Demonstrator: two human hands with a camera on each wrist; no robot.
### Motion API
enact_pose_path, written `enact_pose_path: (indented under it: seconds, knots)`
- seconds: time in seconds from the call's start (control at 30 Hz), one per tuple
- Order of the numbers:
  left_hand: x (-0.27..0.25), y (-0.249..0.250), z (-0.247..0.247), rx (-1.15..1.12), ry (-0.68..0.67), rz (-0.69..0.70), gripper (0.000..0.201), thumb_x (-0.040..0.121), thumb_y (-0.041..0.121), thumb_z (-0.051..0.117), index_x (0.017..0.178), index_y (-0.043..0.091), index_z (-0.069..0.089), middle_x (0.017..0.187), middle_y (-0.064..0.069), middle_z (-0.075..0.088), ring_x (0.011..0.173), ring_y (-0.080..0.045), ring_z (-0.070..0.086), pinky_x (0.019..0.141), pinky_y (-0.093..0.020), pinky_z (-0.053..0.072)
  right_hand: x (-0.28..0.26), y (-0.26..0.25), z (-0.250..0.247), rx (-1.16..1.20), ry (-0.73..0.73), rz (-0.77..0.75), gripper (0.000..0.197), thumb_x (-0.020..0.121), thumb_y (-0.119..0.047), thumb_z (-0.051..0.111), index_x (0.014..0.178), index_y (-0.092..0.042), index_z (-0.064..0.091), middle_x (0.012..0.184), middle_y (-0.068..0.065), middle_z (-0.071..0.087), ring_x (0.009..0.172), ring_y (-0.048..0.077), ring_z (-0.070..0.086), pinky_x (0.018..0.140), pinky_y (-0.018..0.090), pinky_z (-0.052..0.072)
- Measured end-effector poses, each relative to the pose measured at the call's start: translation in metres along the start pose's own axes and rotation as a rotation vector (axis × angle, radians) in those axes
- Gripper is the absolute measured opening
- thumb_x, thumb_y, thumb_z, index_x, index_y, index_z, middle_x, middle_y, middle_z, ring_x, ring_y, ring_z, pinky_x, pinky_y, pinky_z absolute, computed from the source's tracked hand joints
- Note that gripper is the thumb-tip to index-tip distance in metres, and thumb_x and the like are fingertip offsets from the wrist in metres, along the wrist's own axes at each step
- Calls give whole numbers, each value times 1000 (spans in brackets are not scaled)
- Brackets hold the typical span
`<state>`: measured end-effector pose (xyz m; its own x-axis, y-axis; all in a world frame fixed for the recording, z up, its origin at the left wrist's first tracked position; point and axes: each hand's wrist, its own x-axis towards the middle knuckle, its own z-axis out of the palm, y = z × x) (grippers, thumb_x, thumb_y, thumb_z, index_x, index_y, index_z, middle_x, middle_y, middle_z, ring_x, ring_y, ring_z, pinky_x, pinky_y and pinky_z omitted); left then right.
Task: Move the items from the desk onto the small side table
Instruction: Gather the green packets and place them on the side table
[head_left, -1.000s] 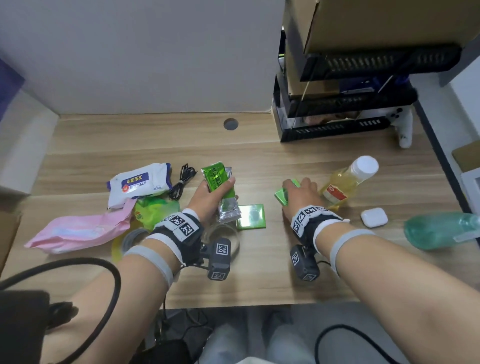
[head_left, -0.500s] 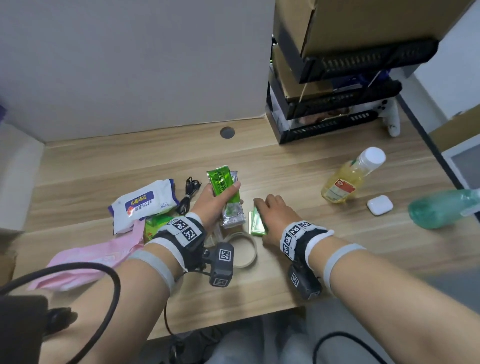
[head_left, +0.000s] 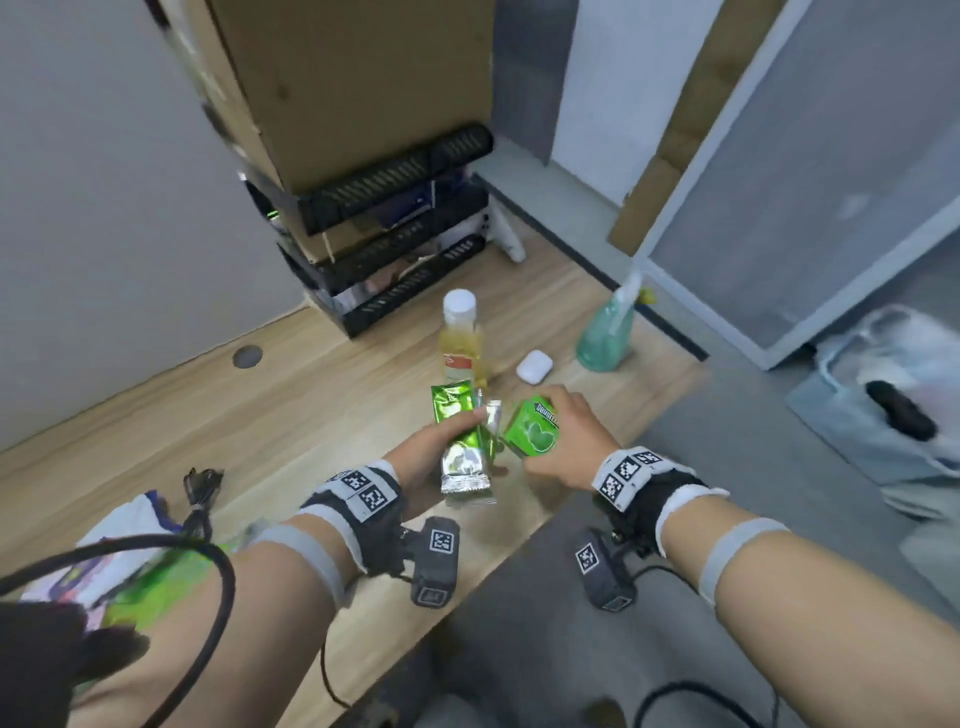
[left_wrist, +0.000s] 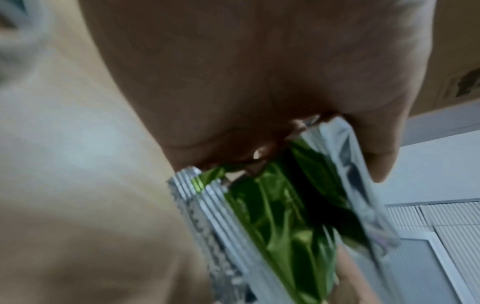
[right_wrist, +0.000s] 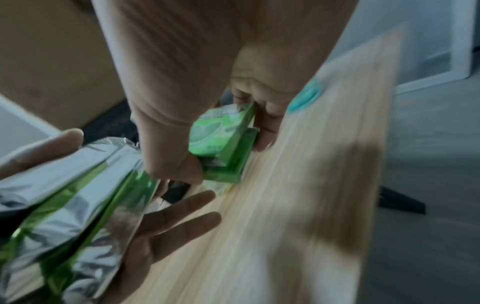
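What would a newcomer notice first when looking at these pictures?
The eye goes first to the bright green things in the middle of the head view: the left hand grips shiny green and silver foil packets, and the right hand holds small green boxes beside them, above the wooden desk. Behind them on the desk lie a yellow bottle, a white earbud case and a teal spray bottle.

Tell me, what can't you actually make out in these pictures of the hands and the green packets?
- Small side table: in no view, so the destination is unknown.
- Green boxes in the right hand: print blurred in the right wrist view, partly covered by fingers in the head view.
- Foil packets in the left hand: exact count unclear, since they overlap.
- Wipes pack: hidden by a cable in the head view.
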<state>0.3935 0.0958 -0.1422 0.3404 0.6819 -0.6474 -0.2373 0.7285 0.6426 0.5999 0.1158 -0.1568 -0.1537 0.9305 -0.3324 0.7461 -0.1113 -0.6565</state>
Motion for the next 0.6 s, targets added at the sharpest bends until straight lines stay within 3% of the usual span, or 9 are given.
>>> enact_pose_path:
  seconds: [0.03,0.13,0.2,0.23,0.3,0.37,0.4,0.5,0.6]
  knots:
    - [3,-1,25,-16,-47,-11,43,95,35,59,127,6,57,116,-23,63,111,-45,60,76,-40,60,-15,12,-19,25,23,22,99,48,-45,78,135,-27,36,118,5,41,104,20,51,95,30,45]
    - [15,-8,110,-6,-153,-16,34,92,36,61,107,6,63,92,-17,70,84,-36,72,79,-43,60,-68,65,-72,128,142,51,96,60,-35,90,139,-32,35,124,5,41,110,20,51,99,32,46]
    - [18,-20,171,47,-234,-45,36,94,39,56,95,5,69,86,-17,74,77,-33,73,88,-45,55,-110,104,-103,183,207,99,98,63,-36,89,144,-36,34,123,5,40,111,18,49,101,24,39]
    - [21,-29,202,71,-281,-75,40,95,41,54,95,5,71,91,-19,75,79,-32,73,92,-46,53,-131,123,-117,200,234,120,98,65,-35,88,146,-38,33,123,6,41,109,17,49,98,20,35]
    - [25,-43,250,108,-358,-127,47,94,46,54,105,5,72,107,-22,73,90,-34,73,94,-48,53,-163,149,-135,225,259,124,98,68,-30,86,147,-46,30,126,8,47,106,17,53,95,19,39]
    - [31,-64,304,183,-409,-169,49,91,47,54,109,5,71,108,-22,72,89,-34,73,82,-44,58,-205,182,-154,322,297,116,99,71,-19,84,147,-48,28,134,4,52,105,20,61,85,34,57]
    - [33,-79,333,225,-430,-191,49,91,47,54,110,5,71,109,-22,72,92,-34,73,82,-44,58,-229,200,-164,384,310,126,99,73,-11,82,148,-46,28,140,0,48,107,22,62,76,37,61]
    - [36,-124,403,351,-504,-237,55,92,47,55,126,3,63,122,-23,68,107,-36,68,100,-48,51,-289,249,-181,493,331,207,101,79,4,73,150,-46,22,148,-3,31,109,31,61,64,37,62]
    - [39,-172,458,445,-582,-264,60,91,48,58,134,5,58,129,-23,65,117,-39,64,102,-49,50,-337,298,-192,515,376,338,109,75,0,71,141,-65,15,148,6,27,104,37,62,67,41,63]
